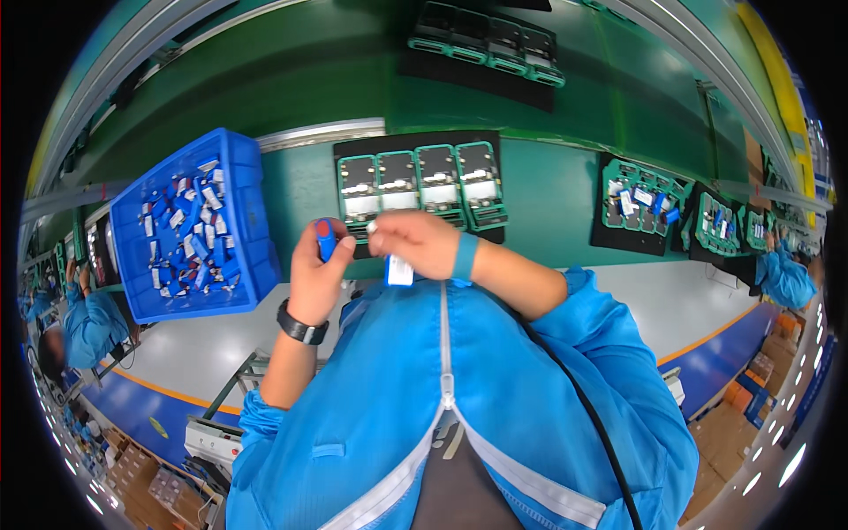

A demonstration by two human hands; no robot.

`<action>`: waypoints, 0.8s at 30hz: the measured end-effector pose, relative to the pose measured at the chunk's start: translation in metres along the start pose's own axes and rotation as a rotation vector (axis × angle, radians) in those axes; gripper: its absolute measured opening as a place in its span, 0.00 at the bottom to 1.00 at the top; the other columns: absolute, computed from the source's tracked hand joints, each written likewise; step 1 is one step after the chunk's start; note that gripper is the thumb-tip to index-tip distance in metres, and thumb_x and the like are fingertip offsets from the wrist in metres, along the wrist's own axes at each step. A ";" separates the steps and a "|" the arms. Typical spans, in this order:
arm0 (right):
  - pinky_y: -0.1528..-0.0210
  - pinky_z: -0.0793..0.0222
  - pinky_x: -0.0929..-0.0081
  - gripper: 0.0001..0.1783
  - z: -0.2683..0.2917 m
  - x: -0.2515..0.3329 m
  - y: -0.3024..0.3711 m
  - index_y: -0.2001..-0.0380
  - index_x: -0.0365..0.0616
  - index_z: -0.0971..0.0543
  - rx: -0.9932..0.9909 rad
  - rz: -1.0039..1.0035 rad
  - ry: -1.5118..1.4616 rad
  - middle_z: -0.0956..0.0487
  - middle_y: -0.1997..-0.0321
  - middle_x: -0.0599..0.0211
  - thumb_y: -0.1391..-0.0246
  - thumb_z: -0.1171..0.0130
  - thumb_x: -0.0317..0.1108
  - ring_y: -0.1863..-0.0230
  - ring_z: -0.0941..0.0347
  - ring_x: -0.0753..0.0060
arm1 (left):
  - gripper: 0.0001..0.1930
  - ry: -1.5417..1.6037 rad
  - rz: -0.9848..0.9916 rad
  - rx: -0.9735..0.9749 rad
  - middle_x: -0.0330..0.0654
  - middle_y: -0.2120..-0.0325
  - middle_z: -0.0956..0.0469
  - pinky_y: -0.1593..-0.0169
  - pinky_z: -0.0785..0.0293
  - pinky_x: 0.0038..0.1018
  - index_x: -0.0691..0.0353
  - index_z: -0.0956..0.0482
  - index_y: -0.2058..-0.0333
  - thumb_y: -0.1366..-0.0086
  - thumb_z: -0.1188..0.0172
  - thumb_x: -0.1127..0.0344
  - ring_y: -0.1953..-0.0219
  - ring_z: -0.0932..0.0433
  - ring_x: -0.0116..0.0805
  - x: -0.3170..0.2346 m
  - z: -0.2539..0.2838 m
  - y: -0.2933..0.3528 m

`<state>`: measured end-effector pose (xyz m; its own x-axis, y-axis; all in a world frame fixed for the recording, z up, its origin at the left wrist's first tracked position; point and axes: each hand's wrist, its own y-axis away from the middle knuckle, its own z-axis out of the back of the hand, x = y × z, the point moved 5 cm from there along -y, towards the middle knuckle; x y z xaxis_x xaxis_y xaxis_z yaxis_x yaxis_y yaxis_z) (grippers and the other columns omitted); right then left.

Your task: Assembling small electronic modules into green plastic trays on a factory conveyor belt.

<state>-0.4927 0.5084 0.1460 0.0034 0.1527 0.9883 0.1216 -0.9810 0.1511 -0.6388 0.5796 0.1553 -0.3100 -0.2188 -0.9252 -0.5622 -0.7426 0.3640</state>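
Upright in my left hand (315, 281) is a small blue battery pack (326, 240) with a reddish end, gripped between thumb and fingers. Close by on the right, my right hand (426, 243) is closed on another blue battery pack (400, 272), whose white label faces up below the fingers. A small white piece (371, 228) shows at the right thumb and forefinger; I cannot tell its kind. Both hands hover over the near edge of the bench, just in front of a panel of green-framed circuit boards (359, 181) on a black mat.
At the left stands a blue bin (252, 212) heaped with blue battery packs (190, 225). More board panels lie at the far side (486, 44) and at the right (636, 208), the latter with blue packs on it. Other people in blue work at both sides. A black cable (579, 393) crosses my jacket.
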 end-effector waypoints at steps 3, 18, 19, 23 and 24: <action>0.60 0.34 0.64 0.14 0.000 -0.004 0.012 0.70 0.40 0.24 0.130 0.088 0.122 0.25 0.68 0.57 0.43 0.53 0.39 0.64 0.29 0.54 | 0.11 -0.088 -0.111 0.129 0.36 0.69 0.27 0.65 0.32 0.20 0.64 0.30 0.62 0.44 0.42 0.75 0.69 0.30 0.22 -0.023 -0.034 0.003; 0.63 0.30 0.66 0.10 0.140 -0.096 0.063 0.67 0.44 0.21 -0.347 -0.405 0.539 0.22 0.70 0.57 0.47 0.47 0.37 0.67 0.25 0.59 | 0.14 -0.300 0.035 0.045 0.37 0.74 0.27 0.69 0.32 0.23 0.62 0.29 0.62 0.42 0.39 0.61 0.73 0.31 0.23 0.035 0.004 -0.040; 0.62 0.30 0.66 0.11 0.158 -0.106 0.066 0.67 0.45 0.21 -0.366 -0.505 0.605 0.21 0.69 0.57 0.48 0.48 0.38 0.66 0.25 0.58 | 0.11 -0.210 -0.009 0.003 0.31 0.81 0.34 0.77 0.41 0.18 0.63 0.30 0.62 0.40 0.42 0.64 0.80 0.38 0.19 0.040 0.021 -0.046; 0.60 0.30 0.63 0.13 0.186 -0.146 0.058 0.67 0.48 0.21 -0.366 -0.738 0.818 0.21 0.65 0.58 0.49 0.50 0.42 0.63 0.26 0.54 | 0.11 -0.058 0.061 -0.056 0.32 0.82 0.34 0.78 0.40 0.18 0.62 0.30 0.63 0.38 0.44 0.62 0.81 0.35 0.19 0.061 0.074 -0.047; 0.58 0.29 0.62 0.14 0.185 -0.151 0.053 0.67 0.50 0.21 -0.344 -0.780 0.856 0.21 0.62 0.61 0.49 0.52 0.42 0.60 0.26 0.52 | 0.11 -0.063 0.086 -0.049 0.32 0.81 0.33 0.78 0.39 0.18 0.63 0.31 0.63 0.38 0.44 0.62 0.81 0.35 0.20 0.066 0.080 -0.044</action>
<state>-0.3028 0.4554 0.0010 -0.6277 0.7169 0.3035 -0.4732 -0.6609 0.5825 -0.6963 0.6485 0.0871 -0.4043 -0.2438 -0.8815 -0.4940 -0.7529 0.4348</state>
